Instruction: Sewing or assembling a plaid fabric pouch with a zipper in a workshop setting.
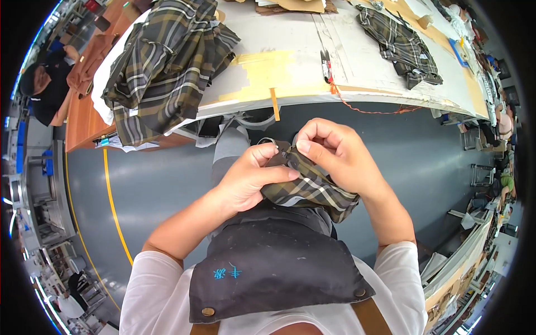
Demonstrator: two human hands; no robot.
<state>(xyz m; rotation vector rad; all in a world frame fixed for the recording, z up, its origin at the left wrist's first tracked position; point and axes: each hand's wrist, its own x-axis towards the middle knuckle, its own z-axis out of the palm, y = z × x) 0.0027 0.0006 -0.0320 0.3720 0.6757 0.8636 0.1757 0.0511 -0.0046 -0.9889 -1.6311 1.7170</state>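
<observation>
Above my lap, both my hands hold a piece of plaid cloth [304, 192] in olive, black, white and yellow. My left hand [245, 177] pinches its upper left part, with the thumb lying along the fabric. A thin curved loop [267, 140] shows by the left fingertips; what it belongs to cannot be made out. My right hand [340, 155] pinches the top edge between thumb and curled fingers. From there the cloth hangs down in folds under the right palm, over my dark apron [273, 262].
Ahead stands a white-topped table [379, 78] with yellow tape. A heap of plaid garments [167, 67] overhangs its left end; another plaid piece [402, 47] lies at right. A dark and red pen-like tool [326, 68] sits near the edge beside an orange cord [363, 110]. A person [47, 84] is at far left.
</observation>
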